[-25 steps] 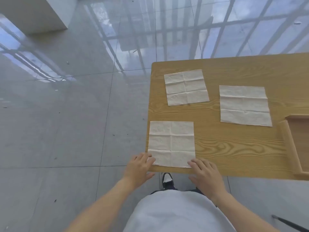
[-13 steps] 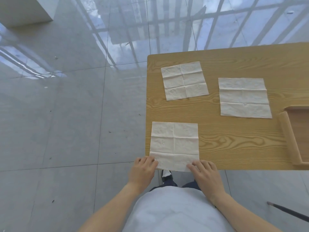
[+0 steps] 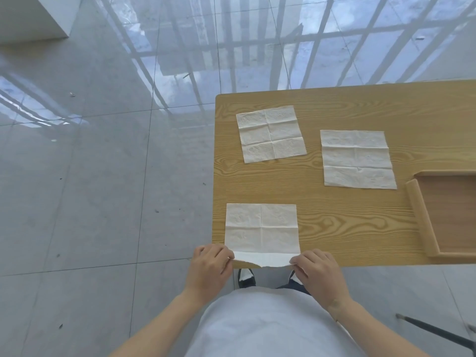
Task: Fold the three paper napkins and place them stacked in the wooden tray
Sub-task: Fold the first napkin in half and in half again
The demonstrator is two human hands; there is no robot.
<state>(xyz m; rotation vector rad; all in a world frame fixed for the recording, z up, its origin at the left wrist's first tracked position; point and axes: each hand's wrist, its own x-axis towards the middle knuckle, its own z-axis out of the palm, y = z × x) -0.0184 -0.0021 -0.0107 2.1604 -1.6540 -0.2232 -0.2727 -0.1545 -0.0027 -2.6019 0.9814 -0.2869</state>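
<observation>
Three white paper napkins lie unfolded on the wooden table (image 3: 360, 228). The near napkin (image 3: 261, 229) sits at the table's front left corner, its near edge lifted and curling upward. My left hand (image 3: 210, 269) pinches its near left corner and my right hand (image 3: 315, 273) pinches its near right corner. A second napkin (image 3: 270, 134) lies flat at the back left. A third napkin (image 3: 356, 158) lies flat to its right. The wooden tray (image 3: 422, 217) rests at the right edge of the view, partly cut off, with nothing in its visible part.
The table's left and front edges drop off to a glossy grey tiled floor (image 3: 90, 189). My shoes show below the front edge. A dark thin rod (image 3: 432, 331) lies on the floor at the lower right.
Both hands went from resting flat on the near napkin's front edge to pinching its two near corners and lifting that edge off the table. The view has shifted slightly.
</observation>
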